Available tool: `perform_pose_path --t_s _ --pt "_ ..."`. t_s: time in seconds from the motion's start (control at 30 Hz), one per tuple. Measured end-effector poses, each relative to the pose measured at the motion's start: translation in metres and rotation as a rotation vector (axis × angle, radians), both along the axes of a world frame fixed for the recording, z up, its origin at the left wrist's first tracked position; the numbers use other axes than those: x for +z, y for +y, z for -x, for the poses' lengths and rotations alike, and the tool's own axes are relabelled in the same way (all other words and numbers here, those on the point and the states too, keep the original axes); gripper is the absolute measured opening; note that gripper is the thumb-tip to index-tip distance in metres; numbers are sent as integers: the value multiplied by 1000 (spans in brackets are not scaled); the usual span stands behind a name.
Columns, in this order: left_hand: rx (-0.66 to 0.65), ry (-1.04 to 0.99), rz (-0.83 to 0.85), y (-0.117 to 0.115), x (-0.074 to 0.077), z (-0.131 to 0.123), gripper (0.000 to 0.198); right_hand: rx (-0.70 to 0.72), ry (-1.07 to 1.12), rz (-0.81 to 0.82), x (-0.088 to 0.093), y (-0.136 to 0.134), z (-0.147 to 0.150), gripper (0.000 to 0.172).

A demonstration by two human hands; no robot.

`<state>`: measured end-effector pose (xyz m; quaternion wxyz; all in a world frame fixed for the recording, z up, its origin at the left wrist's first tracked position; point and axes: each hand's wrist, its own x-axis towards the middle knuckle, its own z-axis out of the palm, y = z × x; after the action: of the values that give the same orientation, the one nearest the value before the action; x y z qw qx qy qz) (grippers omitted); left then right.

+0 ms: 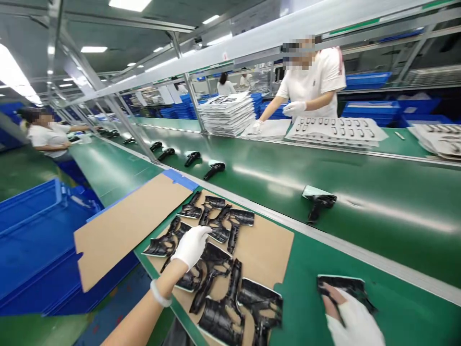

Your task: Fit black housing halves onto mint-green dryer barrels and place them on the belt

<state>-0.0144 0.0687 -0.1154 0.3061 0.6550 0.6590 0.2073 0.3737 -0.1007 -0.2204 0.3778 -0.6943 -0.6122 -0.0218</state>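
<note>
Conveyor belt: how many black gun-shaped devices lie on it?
6 at least: nearest device at right; then a row receding left: second, third, fourth, fifth, sixth. Farther ones may be hidden in blur.

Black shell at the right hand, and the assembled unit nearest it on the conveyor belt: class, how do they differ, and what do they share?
The black shell is a flat, open half; the assembled unit is closed and bulkier. The right hand grips the shell at the green table; the unit lies untouched on the conveyor belt. The unit has a pale head; the shell looks all dark. Both are mostly black.
</note>
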Motion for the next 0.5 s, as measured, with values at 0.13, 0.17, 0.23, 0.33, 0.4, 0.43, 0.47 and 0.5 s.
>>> perform_pose_path --t_s 0.13,0.17,0.23,0.33,0.4,0.43,0.47,0.5 --pt "-125 300 -43 24 -10 21 17 305 -123 253 40 78 109 36" --pt "-164 355 -35 28 -14 21 15 348 -182 430 48 96 130 38" --pt "-237 440 -17 35 -22 16 16 394 -232 582 60 128 163 38" --pt "-325 497 0 42 -32 9 17 408 -240 655 66 165 192 44" --pt "-350 480 -8 44 -32 11 14 369 -227 696 66 178 202 47" --pt "-350 454 -16 44 -29 15 11 332 -213 714 66 182 206 44" --pt "-342 419 -26 44 -25 20 10 285 -195 730 65 184 210 41" --pt "-328 374 -35 42 -20 27 12 232 -174 743 63 186 215 38"
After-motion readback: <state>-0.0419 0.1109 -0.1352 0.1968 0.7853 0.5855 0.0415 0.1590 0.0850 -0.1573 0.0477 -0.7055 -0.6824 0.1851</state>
